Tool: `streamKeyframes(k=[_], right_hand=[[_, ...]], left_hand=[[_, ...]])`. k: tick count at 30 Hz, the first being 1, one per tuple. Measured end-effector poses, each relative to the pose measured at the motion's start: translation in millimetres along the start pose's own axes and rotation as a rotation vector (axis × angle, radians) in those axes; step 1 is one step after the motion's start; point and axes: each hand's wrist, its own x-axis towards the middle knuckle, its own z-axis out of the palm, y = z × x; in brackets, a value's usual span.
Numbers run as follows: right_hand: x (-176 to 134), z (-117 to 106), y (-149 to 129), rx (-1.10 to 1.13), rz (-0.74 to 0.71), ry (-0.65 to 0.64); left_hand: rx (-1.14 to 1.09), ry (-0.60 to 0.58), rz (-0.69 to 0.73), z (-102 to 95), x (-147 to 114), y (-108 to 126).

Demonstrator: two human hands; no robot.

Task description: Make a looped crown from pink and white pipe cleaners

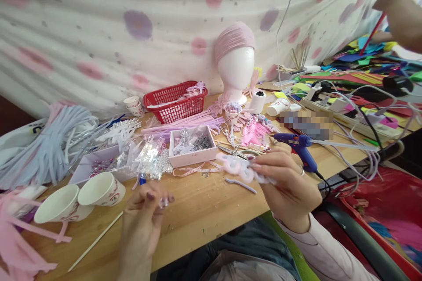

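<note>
Near the table's front edge, my left hand (143, 215) has its fingers curled in. A small clear shiny bead (163, 202) shows at its fingertips, and the blue end of something (142, 179) sticks up behind the fingers. My right hand (288, 180) pinches a fluffy pink-and-white pipe-cleaner piece (235, 166) bent into loops, held up over the table; its right end is hidden by the fingers. Beneath it lies a short pale lilac pipe cleaner (241, 185). Just right of this hand is a blue glue gun (298, 145). Scissors (245, 153) lie partly hidden behind the held piece.
White paper cups (101, 189) stand left of my left hand, beside a wooden stick (95, 241). A white box (194, 157) holds small silvery parts. Behind are a red basket (176, 101) and a foam head (235, 68). Another person's hand (400, 9) is at upper right.
</note>
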Motion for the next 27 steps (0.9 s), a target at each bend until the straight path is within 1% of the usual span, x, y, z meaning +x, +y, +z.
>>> streamKeyframes(k=[2, 3, 5, 7, 8, 10, 12, 13, 15, 17, 18, 20, 21, 23, 25, 27], right_hand=[[-2.8, 5.0, -1.7, 0.081, 0.250, 0.067], [-3.1, 7.3, -3.1, 0.119, 0.387, 0.073], [-1.0, 11.1, -6.0, 0.230, 0.638, 0.033], [3.3, 14.3, -8.6, 0.388, 0.831, -0.014], [5.6, 15.7, -9.5, 0.464, 0.906, -0.021], [9.2, 18.5, -10.5, 0.574, 1.014, -0.016], [10.3, 20.8, -10.3, 0.647, 1.086, -0.021], [9.9, 21.8, -10.1, 0.674, 1.113, -0.035], [8.3, 23.6, -9.5, 0.711, 1.153, -0.071], [6.7, 25.3, -9.6, 0.744, 1.176, -0.095], [6.3, 26.1, -10.0, 0.761, 1.184, -0.099], [6.4, 27.6, -11.3, 0.791, 1.196, -0.104], [6.8, 28.2, -12.1, 0.802, 1.200, -0.108], [7.8, 28.9, -13.8, 0.813, 1.201, -0.115], [8.4, 28.7, -14.9, 0.804, 1.194, -0.133], [8.2, 28.0, -15.1, 0.768, 1.180, -0.164]], left_hand=[[0.129, -0.030, 0.045, 5.1, 2.0, 0.2], [0.208, -0.049, 0.064, 6.9, 3.9, 0.2], [0.406, -0.083, 0.100, 9.4, 9.2, 0.2], [0.634, -0.099, 0.157, 10.8, 14.6, 0.2], [0.732, -0.088, 0.203, 11.3, 16.6, 0.2], [0.849, -0.045, 0.329, 12.2, 18.2, 0.1], [0.855, -0.007, 0.445, 13.1, 16.8, 0.1], [0.844, -0.015, 0.487, 13.7, 15.4, 0.3], [0.810, -0.044, 0.541, 15.6, 12.2, 0.9], [0.768, -0.059, 0.559, 17.8, 9.6, 1.4], [0.737, -0.059, 0.549, 18.7, 8.7, 1.4], [0.648, -0.033, 0.468, 19.5, 7.8, 0.7], [0.587, -0.016, 0.398, 19.5, 7.7, -0.1], [0.434, 0.007, 0.215, 19.3, 8.2, -2.0], [0.278, 0.001, 0.037, 20.3, 8.9, -3.5], [0.156, -0.014, -0.082, 23.8, 8.9, -3.3]])
